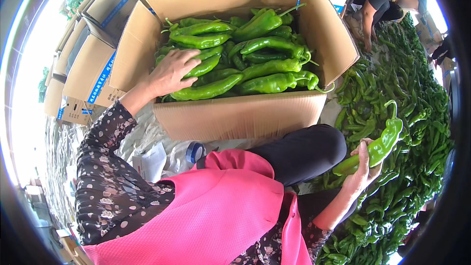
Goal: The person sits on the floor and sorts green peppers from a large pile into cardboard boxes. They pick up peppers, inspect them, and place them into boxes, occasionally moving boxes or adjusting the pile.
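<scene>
An open cardboard box (235, 118) stands in front of me, filled with long green peppers (267, 83) lying mostly sideways. Over its left side my left hand (175, 72) rests on the peppers, fingers apart and holding none of them. Out to the right, my right hand (363, 169) is closed around one long green pepper (385, 142). That pepper is tilted, its curled stem pointing up and its lower end showing below my fingers. A large heap of loose green peppers (392, 196) spreads beneath and beyond this hand.
More cardboard boxes (91, 64) with blue tape are stacked at the left. A roll of blue tape (195, 152) and a white paper packet (151, 162) lie by my leg. At the far right, another person's arm (368, 22) reaches down beside the heap.
</scene>
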A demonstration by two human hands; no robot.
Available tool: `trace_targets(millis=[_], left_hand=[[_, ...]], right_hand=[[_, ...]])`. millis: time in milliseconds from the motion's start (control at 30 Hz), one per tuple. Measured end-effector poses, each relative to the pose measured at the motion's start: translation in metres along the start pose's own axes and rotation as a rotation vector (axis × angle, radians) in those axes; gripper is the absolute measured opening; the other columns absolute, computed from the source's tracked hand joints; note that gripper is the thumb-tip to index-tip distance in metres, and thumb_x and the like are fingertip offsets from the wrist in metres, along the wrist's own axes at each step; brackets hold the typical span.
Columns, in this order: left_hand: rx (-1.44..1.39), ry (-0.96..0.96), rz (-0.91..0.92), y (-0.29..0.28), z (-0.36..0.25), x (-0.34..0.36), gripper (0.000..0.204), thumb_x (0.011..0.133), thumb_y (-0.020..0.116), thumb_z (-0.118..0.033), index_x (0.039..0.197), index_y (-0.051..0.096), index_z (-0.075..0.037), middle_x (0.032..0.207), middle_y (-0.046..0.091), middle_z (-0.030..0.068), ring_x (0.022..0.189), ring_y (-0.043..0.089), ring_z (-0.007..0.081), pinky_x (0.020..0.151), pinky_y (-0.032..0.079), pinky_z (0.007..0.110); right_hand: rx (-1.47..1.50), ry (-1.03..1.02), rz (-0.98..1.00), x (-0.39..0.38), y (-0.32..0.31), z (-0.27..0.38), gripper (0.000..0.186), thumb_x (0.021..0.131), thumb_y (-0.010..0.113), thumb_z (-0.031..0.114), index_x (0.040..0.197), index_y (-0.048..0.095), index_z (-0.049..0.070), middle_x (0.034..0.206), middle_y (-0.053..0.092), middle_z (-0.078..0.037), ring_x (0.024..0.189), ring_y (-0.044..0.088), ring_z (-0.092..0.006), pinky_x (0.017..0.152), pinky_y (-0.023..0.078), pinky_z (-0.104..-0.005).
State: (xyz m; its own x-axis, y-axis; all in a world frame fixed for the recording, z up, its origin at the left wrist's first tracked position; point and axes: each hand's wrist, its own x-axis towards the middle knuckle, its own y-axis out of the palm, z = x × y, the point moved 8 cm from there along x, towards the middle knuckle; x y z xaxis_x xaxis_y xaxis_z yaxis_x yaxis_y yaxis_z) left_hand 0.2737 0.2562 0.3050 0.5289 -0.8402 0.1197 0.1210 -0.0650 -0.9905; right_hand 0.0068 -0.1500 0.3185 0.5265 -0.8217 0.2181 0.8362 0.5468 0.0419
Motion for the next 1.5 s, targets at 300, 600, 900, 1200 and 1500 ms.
trace_targets(millis=[300, 600, 900, 1200, 1500], left_hand=[[-0.561, -0.233, -0.114, -0.001, 0.006, 0.020, 0.036, 0.086, 0.062, -0.014, 0.116, 0.046, -0.001, 0.124, 0.052, 0.0201, 0.118, 0.051, 0.0387, 0.097, 0.043, 0.047], [-0.284, -0.853, -0.258, -0.001, 0.084, -0.041, 0.067, 0.093, 0.050, -0.053, 0.139, 0.045, -0.005, 0.144, 0.041, 0.0228, 0.129, 0.043, 0.0394, 0.109, 0.033, 0.045], [-0.459, -0.814, -0.300, 0.056, 0.047, -0.052, 0.068, 0.098, 0.046, -0.035, 0.146, 0.022, 0.006, 0.149, 0.027, 0.0285, 0.137, 0.028, 0.0408, 0.114, 0.022, 0.043], [-0.285, -0.652, -0.345, 0.045, 0.054, -0.053, 0.065, 0.099, 0.043, -0.033, 0.147, 0.023, 0.005, 0.149, 0.030, 0.0241, 0.140, 0.027, 0.0372, 0.113, 0.024, 0.045], [-0.218, -0.505, -0.708, -0.061, 0.016, -0.031, 0.054, 0.089, 0.056, -0.012, 0.140, 0.043, -0.002, 0.144, 0.042, 0.0181, 0.135, 0.037, 0.0337, 0.111, 0.029, 0.043]], right_hand=[[0.177, 0.044, 0.180, 0.003, 0.045, 0.014, 0.027, 0.081, 0.072, 0.006, 0.104, 0.059, -0.002, 0.090, 0.065, -0.012, 0.063, 0.058, -0.0131, 0.059, 0.048, -0.0275], [0.210, 0.133, 0.379, -0.006, 0.099, 0.010, 0.027, 0.080, 0.073, 0.003, 0.103, 0.059, -0.003, 0.088, 0.065, -0.011, 0.062, 0.058, -0.0128, 0.058, 0.049, -0.0258], [0.187, 0.177, 0.584, -0.007, 0.181, 0.005, 0.024, 0.081, 0.073, 0.003, 0.101, 0.060, -0.001, 0.086, 0.065, -0.007, 0.062, 0.058, -0.0119, 0.059, 0.046, -0.0245], [-0.011, -0.353, 1.074, -0.020, 0.349, 0.047, 0.038, 0.078, 0.079, 0.022, 0.105, 0.062, 0.000, 0.091, 0.069, -0.007, 0.076, 0.063, -0.0143, 0.075, 0.051, -0.0294], [-0.220, -0.698, 1.188, -0.075, 0.411, -0.044, 0.060, 0.071, 0.073, 0.004, 0.127, 0.053, 0.005, 0.104, 0.060, -0.017, 0.101, 0.055, -0.0364, 0.089, 0.047, -0.0422]])
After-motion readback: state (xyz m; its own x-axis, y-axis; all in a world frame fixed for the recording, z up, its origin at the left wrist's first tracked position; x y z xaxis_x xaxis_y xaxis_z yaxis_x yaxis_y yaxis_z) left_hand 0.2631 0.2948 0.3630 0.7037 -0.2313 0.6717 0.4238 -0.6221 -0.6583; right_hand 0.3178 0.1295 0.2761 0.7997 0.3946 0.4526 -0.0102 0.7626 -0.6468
